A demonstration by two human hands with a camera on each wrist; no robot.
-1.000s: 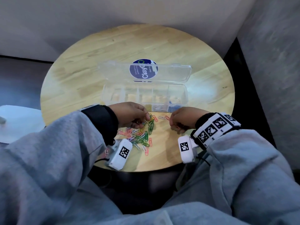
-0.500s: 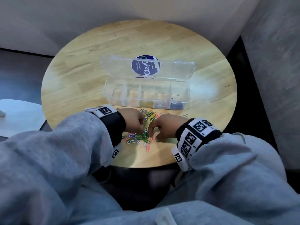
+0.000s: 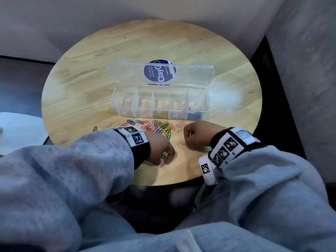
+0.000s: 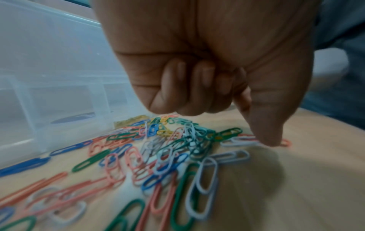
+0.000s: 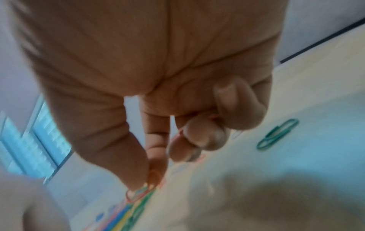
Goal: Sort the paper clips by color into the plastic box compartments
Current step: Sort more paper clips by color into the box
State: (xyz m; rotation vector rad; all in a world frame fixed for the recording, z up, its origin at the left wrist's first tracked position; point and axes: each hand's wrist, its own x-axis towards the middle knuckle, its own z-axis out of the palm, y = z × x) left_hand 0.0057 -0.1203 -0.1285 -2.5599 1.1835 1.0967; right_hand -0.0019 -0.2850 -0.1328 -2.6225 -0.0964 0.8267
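Observation:
A loose pile of coloured paper clips (image 3: 160, 127) lies on the table in front of the clear plastic box (image 3: 205, 99), whose lid stands open. Its three right compartments hold yellow, white and blue clips. My left hand (image 3: 166, 161) is near the front edge of the table, three fingers curled in. Thumb and index finger point down and pinch a red clip (image 4: 285, 143) against the wood beside the pile (image 4: 158, 148). My right hand (image 3: 188, 140) is fisted to the right of the pile. It holds thin red clips (image 5: 213, 116) in its curled fingers, and its thumb and index finger (image 5: 156, 171) pinch another.
The round wooden table (image 3: 91, 79) ends just behind my wrists. A single green clip (image 5: 278, 134) lies apart on the wood, and a red one (image 3: 182, 142) by my right hand. A white surface (image 3: 18, 131) sits lower at the left. Grey walls close the far side and right.
Both hands have left the middle of the pile. The left drew back toward the front edge with a red clip under its fingertips; the right moved off to the right.

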